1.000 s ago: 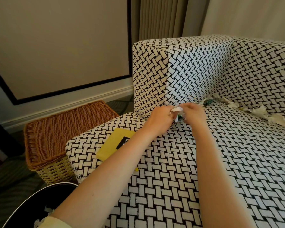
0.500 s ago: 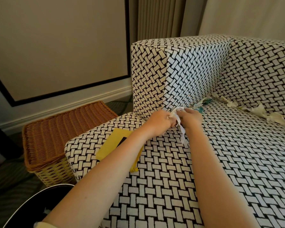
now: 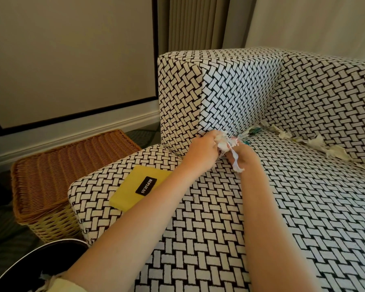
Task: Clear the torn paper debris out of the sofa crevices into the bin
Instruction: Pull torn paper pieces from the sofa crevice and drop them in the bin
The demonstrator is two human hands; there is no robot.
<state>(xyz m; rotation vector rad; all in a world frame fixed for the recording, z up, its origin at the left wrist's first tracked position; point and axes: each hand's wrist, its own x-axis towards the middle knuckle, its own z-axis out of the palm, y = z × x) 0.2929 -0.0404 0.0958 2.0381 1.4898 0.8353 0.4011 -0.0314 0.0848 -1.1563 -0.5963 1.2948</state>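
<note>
**At the sofa's left arm: both hands on a wad of torn paper**

Down in front of me, from the head camera, my left hand (image 3: pixel 204 148) and right hand (image 3: pixel 243 154) meet at the seam where the sofa (image 3: pixel 303 218) seat runs into the armrest (image 3: pixel 230 87). My left hand's fingers are curled round a crumpled wad of paper (image 3: pixel 224 143), white with touches of pink. My right hand pinches the same wad from the other side, and a pale strip (image 3: pixel 237 165) hangs down from it across my wrist. Both hands sit just above the seat cushion, right beside the crevice.

More coloured scraps (image 3: pixel 252 131) are stuck in the corner just behind my hands. A line of cream torn pieces (image 3: pixel 316 142) lies along the crack under the backrest, off to the right.

A yellow booklet (image 3: pixel 133 186) with a black label lies on the seat's front left corner, partly under my left forearm. The bin (image 3: pixel 51 256), black and round, shows at the bottom left on the floor, well apart from my hands, with a few paper bits at its edge. A wicker basket (image 3: pixel 61 165) with its lid on stands beside the sofa.
</note>
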